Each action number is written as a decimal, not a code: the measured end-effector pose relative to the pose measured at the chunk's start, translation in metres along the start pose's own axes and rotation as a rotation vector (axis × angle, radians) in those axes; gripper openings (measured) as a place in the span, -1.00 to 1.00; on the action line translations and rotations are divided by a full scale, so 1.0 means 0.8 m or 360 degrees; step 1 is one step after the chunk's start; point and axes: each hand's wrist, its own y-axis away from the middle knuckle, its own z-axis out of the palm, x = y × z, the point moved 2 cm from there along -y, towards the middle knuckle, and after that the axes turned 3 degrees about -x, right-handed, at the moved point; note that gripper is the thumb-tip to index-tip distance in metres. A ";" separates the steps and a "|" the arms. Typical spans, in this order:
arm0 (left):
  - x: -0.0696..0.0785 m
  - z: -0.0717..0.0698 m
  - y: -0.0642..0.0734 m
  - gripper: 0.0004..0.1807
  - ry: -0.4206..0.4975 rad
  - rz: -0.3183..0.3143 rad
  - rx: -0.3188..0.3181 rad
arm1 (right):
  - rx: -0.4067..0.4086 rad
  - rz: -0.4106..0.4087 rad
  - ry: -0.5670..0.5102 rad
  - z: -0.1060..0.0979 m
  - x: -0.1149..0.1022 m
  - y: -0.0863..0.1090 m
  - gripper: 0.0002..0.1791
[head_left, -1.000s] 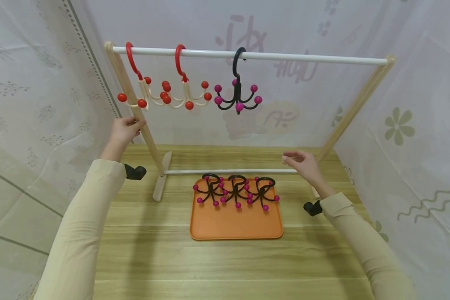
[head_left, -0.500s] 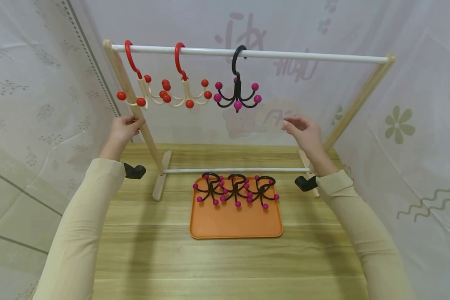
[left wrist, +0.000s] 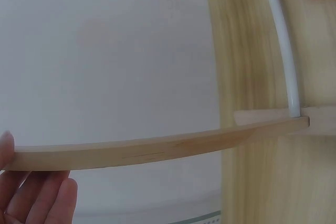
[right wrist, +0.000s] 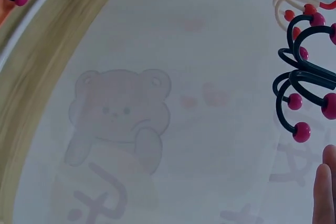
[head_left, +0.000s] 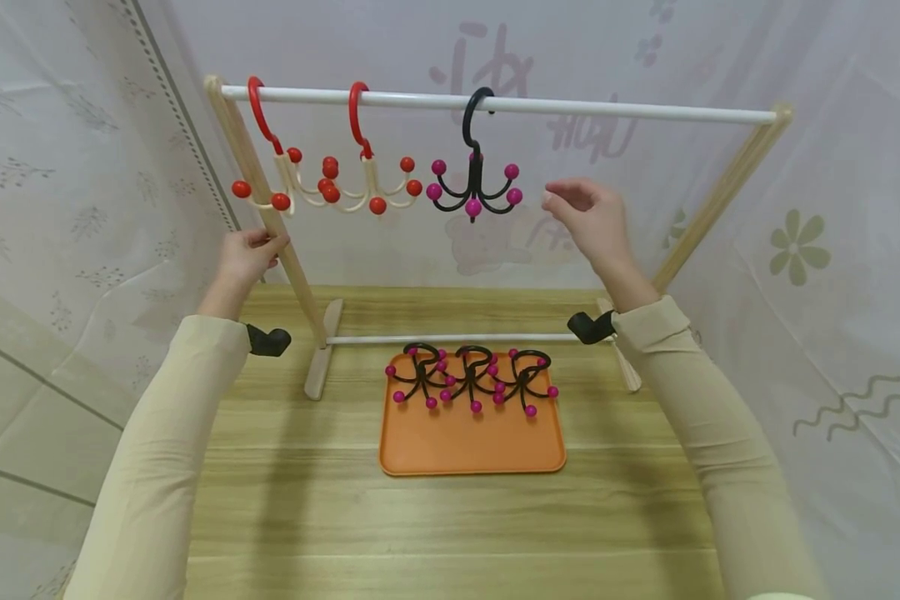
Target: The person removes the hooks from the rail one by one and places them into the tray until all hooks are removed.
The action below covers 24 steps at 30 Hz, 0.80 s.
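Note:
My left hand (head_left: 245,258) pinches the left wooden post (left wrist: 131,153) of a hanging rack; in the left wrist view the thumb lies on one side and the fingers on the other. My right hand (head_left: 587,218) is in the air with nothing in it, thumb near the fingertips. Just left of it, a black multi-hook hanger (head_left: 475,183) with magenta ball tips hangs from the rack's white top rail (head_left: 630,109). The right wrist view shows this black hanger (right wrist: 299,74) close above the fingertips (right wrist: 322,187). Two red and cream hangers (head_left: 285,179) hang further left.
An orange tray (head_left: 472,450) lies on the wooden table (head_left: 450,525) in front of the rack, with several black hangers (head_left: 471,379) along its far side. The lower white rail (head_left: 375,339) runs behind it. The right wooden post (head_left: 712,200) stands beyond my right hand.
My right hand has risen from near the lower rail and moved slightly left, up beside the hanging black hanger. My left hand stays on the post.

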 end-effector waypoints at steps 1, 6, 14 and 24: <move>0.000 0.000 0.000 -0.43 0.0004 0.0001 -0.0001 | -0.0008 -0.0002 0.0019 0.002 -0.002 -0.003 -0.69; 0.001 0.001 0.000 -0.43 0.0015 -0.0009 -0.0003 | -0.0055 0.0035 0.0089 0.010 -0.012 -0.017 -0.69; 0.001 -0.001 0.003 -0.42 0.0012 -0.0016 -0.0018 | -0.0137 0.0036 0.0098 0.034 -0.038 -0.030 -0.64; -0.001 -0.001 0.001 -0.41 0.0037 -0.0024 -0.0045 | -0.0251 -0.0075 0.0101 0.068 -0.094 -0.015 -0.61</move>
